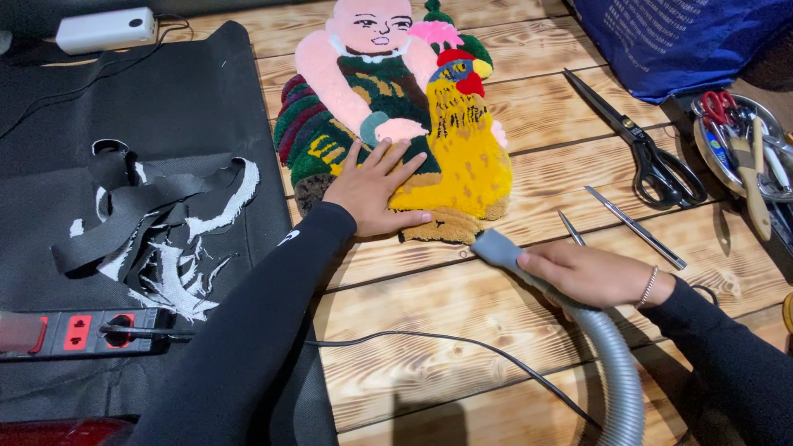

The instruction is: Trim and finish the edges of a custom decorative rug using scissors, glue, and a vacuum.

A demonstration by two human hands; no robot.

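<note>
A tufted rug piece (pixel 462 157) shaped like a seated figure holding a yellow rooster lies on the wooden table (pixel 429 306). My left hand (pixel 373 190) presses flat on its lower part, fingers spread. My right hand (pixel 588 274) grips a grey vacuum hose (pixel 615 372), its nozzle (pixel 494 245) touching the rug's bottom edge.
Black scissors (pixel 652 157) and long tweezers (pixel 634 226) lie right of the rug. A metal tray of tools (pixel 747 144) and a blue bag (pixel 677 41) sit at far right. Black fabric with cut scraps (pixel 157 231), a power strip (pixel 83 332) and a white box (pixel 107 29) are at left.
</note>
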